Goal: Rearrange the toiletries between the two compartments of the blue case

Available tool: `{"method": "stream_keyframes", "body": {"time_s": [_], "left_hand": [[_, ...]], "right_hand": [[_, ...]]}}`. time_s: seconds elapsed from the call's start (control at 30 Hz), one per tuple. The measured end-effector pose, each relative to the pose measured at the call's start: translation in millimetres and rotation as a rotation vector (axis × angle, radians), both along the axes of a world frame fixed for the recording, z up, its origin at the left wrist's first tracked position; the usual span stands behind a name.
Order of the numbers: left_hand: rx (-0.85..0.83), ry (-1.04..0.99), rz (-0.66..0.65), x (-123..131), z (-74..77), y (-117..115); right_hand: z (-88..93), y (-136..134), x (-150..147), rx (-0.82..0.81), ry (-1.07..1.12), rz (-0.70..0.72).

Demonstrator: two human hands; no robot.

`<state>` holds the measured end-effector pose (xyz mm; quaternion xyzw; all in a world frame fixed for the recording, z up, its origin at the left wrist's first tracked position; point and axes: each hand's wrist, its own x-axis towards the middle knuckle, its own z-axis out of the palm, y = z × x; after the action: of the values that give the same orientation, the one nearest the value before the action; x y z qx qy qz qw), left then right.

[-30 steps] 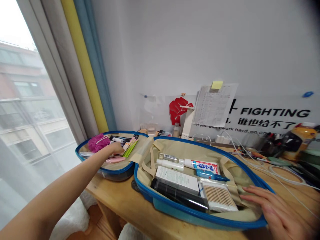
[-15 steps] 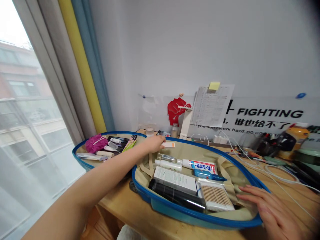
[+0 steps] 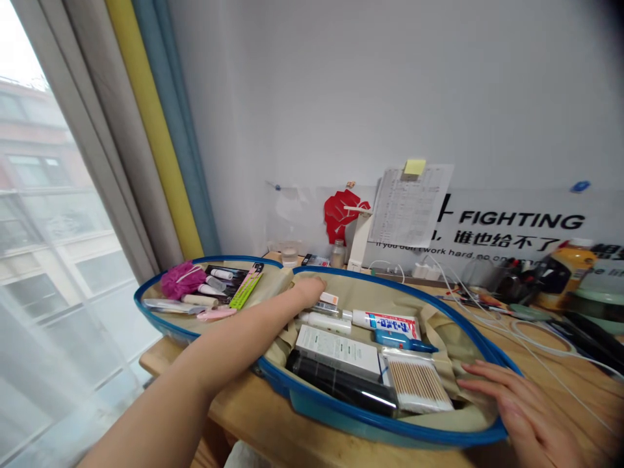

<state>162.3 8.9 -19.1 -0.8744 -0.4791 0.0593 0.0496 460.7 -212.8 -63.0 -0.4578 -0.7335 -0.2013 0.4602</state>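
Both halves of the toiletry bag (image 3: pixel 351 411) were packed, the left-hand fingers (image 3: pixel 316 284) pressed together beside a small white packet (image 3: pixel 329 299), the right-hand fingers (image 3: pixel 507 390) spread.

Two bare human arms and hands are in view, with no sleeve on either. The left forearm (image 3: pixel 205 351) is long and smooth, slim near the wrist and widening steadily until the bottom edge of the view cuts it off. The left hand (image 3: pixel 308 292) appears as a small rounded shape at its end. The right hand (image 3: pixel 526 409) is cut off by the lower right corner, and its long, slender fingers (image 3: pixel 492 383) taper to narrow tips.
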Motion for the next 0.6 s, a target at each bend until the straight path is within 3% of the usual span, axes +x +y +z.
{"method": "stream_keyframes", "body": {"time_s": [0.3, 0.47, 0.6], "left_hand": [[0.010, -0.043, 0.014, -0.9, 6.9, -7.1], [0.102, -0.181, 0.082, -7.4, 33.6, -14.9], [0.171, -0.276, 0.234, -46.0, 59.5, -9.9]], "right_hand": [[3.3, -0.9, 0.9, 0.021, -0.039, 0.000], [4.2, 0.0, -0.1, 0.033, -0.036, 0.003], [-2.9, 1.7, 5.2, 0.015, -0.030, -0.002]]}}
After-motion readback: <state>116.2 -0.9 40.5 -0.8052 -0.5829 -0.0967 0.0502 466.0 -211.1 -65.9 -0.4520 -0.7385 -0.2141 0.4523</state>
